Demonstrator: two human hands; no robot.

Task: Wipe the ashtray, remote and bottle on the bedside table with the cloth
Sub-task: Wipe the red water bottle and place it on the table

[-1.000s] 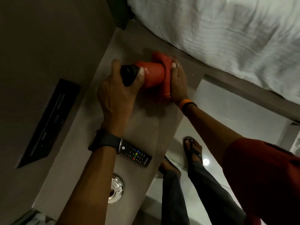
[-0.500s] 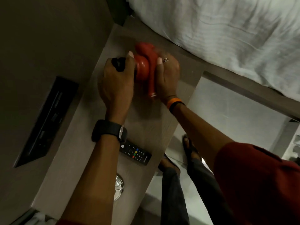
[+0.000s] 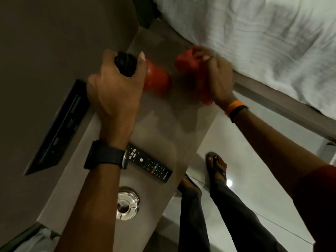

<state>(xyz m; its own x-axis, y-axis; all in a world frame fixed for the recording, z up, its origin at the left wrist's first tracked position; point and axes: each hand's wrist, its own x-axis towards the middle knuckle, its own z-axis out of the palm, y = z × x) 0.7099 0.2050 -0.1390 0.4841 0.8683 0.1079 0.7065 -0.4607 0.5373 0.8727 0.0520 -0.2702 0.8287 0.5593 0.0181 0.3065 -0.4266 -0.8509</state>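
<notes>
A red bottle [image 3: 157, 78] with a black cap [image 3: 125, 63] stands on the wooden bedside table [image 3: 163, 128]. My left hand [image 3: 114, 90] grips it around the cap and neck. To its right, clear of the bottle, my right hand [image 3: 217, 77] clutches a bunched red cloth [image 3: 189, 64]. A black remote [image 3: 151, 165] lies nearer to me, partly under my left wrist. A round glass ashtray [image 3: 127, 202] sits at the near end of the table.
A bed with a white sheet [image 3: 254, 42] borders the table's far right side. A dark switch panel [image 3: 56, 128] is set in the wall on the left. My legs and sandalled feet [image 3: 216, 166] stand on the pale floor to the right.
My right hand has pulled the cloth off the bottle and away to the right; half a second ago it was pressed against the bottle. My left hand keeps its hold.
</notes>
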